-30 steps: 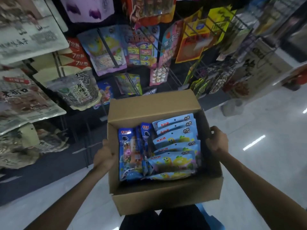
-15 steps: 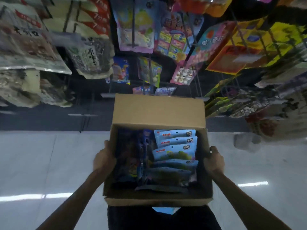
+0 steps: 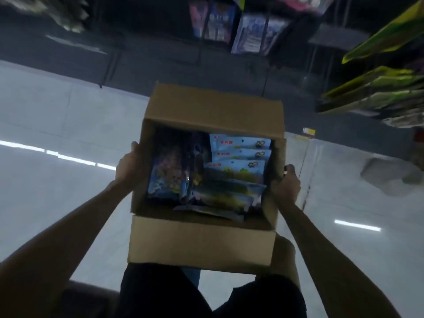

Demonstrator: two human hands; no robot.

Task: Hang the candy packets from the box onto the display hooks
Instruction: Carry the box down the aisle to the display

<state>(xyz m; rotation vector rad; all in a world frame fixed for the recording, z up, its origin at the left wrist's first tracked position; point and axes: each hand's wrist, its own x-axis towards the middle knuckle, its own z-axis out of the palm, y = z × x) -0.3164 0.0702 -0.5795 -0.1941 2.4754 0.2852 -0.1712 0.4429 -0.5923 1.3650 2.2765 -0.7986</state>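
Floor: pale, glossy, fills most of the frame; ceiling lights reflect as streaks at left and lower right.

Display rack: dark, along the top edge. Hung packets there are blurred; hooks cannot be made out.

Box: open cardboard, centre frame, held above the floor over the person's knees. Far flap stands up, so the contents are reachable from above.

Candy packets: all inside the box; none out yet, by my reading. Pale blue ones overlap in a stack on the right, darker ones stand on edge at left.

Left hand: pressed to the left wall, fingers curled over its rim.

Right hand: clamped on the right wall, thumb up. Opposed grips keep the load level.
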